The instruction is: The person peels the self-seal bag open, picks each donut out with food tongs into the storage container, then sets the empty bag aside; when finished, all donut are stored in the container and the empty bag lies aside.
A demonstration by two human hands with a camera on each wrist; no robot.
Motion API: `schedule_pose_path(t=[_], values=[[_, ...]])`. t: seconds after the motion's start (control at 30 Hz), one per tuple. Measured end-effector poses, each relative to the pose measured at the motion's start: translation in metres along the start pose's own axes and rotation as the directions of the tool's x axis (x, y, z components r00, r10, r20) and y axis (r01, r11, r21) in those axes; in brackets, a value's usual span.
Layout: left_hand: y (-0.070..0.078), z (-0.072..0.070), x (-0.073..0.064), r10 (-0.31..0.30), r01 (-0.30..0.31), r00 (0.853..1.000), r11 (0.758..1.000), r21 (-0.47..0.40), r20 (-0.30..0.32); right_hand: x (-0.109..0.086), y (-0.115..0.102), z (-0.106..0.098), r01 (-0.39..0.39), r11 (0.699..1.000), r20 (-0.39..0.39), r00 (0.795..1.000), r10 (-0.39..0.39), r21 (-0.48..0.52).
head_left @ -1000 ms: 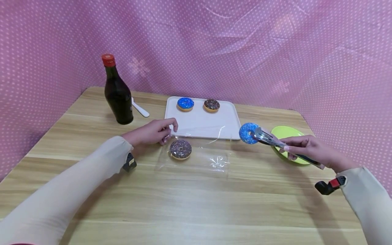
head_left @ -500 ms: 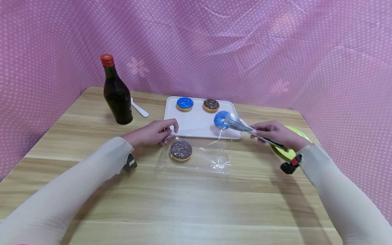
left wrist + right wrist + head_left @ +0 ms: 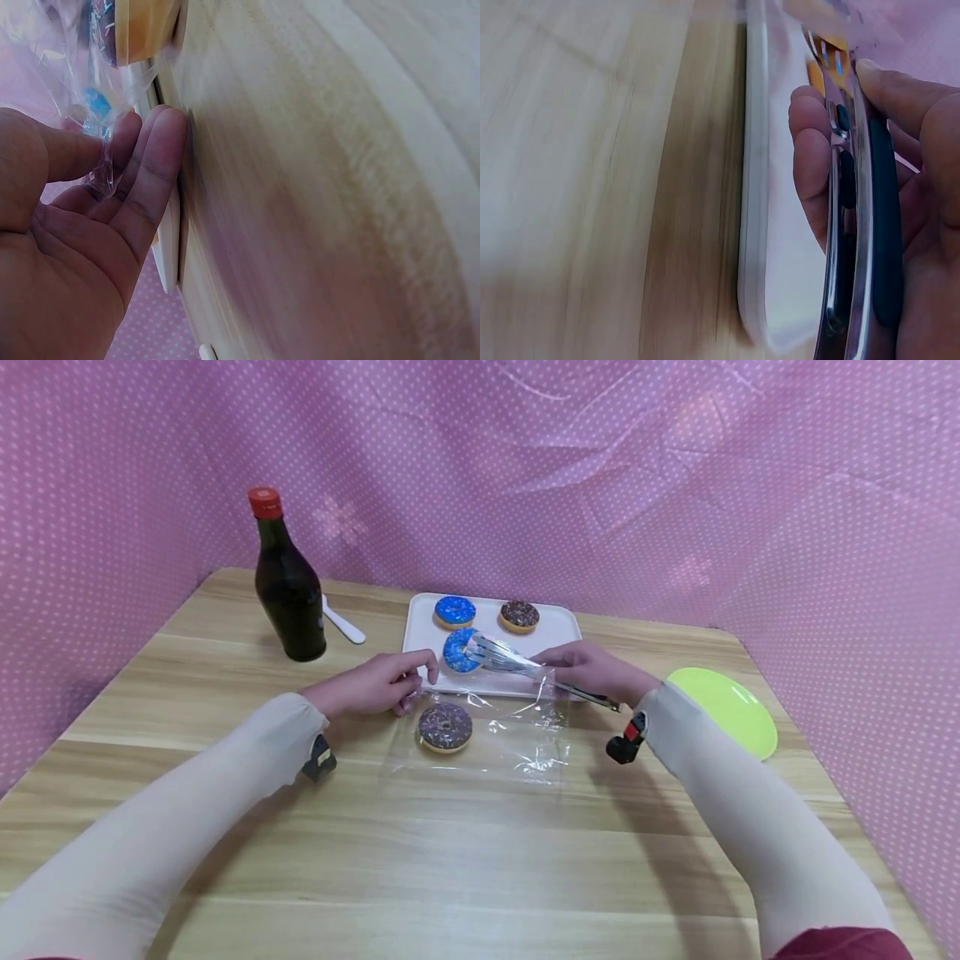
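In the head view my left hand (image 3: pixel 371 683) pinches the edge of a clear plastic bag (image 3: pixel 517 752) between thumb and fingers; the left wrist view shows the film (image 3: pixel 105 161) bunched there. A brown sprinkled donut (image 3: pixel 446 728) lies inside the bag on the table. My right hand (image 3: pixel 600 670) grips metal tongs (image 3: pixel 513 662), their handles (image 3: pixel 889 232) squeezed in the palm. The tong tips clasp a blue sprinkled donut (image 3: pixel 457 650), tilted up over the white tray (image 3: pixel 558 635), just behind the bag's raised edge.
Another blue donut (image 3: pixel 455 610) and a brown donut (image 3: pixel 519 616) sit at the tray's back. A dark bottle (image 3: pixel 291 597) with a red cap stands left, a white plastic utensil (image 3: pixel 345 622) beside it. A green plate (image 3: pixel 731 714) lies at the right.
My right hand has carried the tongs and blue donut leftward from near the green plate to over the tray. My left hand has stayed at the bag's edge.
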State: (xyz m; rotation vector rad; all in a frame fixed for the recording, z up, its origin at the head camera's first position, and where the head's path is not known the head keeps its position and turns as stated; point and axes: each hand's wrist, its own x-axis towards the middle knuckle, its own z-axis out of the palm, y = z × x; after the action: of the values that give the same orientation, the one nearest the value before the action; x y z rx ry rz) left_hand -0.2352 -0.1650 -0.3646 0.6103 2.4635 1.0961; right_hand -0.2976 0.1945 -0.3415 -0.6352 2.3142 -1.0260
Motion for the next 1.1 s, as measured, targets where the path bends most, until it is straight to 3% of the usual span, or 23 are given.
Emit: schedule_pose_path(t=[0.37, 0.83, 1.1], values=[[0.002, 0.0, -0.001, -0.01, 0.01, 1.0, 1.0, -0.007, 0.001, 0.022, -0.01, 0.018, 0.038, 0.999, 0.002, 0.999, -0.038, -0.005], [0.001, 0.001, -0.002, -0.017, 0.017, 1.0, 1.0, -0.024, 0.008, 0.019, -0.014, 0.013, -0.044, 0.998, -0.028, 0.999, 0.043, -0.037], [0.002, 0.0, -0.002, -0.012, 0.013, 1.0, 1.0, -0.027, 0.025, 0.019, -0.016, 0.012, -0.006, 0.99, -0.078, 0.997, -0.006, -0.144]])
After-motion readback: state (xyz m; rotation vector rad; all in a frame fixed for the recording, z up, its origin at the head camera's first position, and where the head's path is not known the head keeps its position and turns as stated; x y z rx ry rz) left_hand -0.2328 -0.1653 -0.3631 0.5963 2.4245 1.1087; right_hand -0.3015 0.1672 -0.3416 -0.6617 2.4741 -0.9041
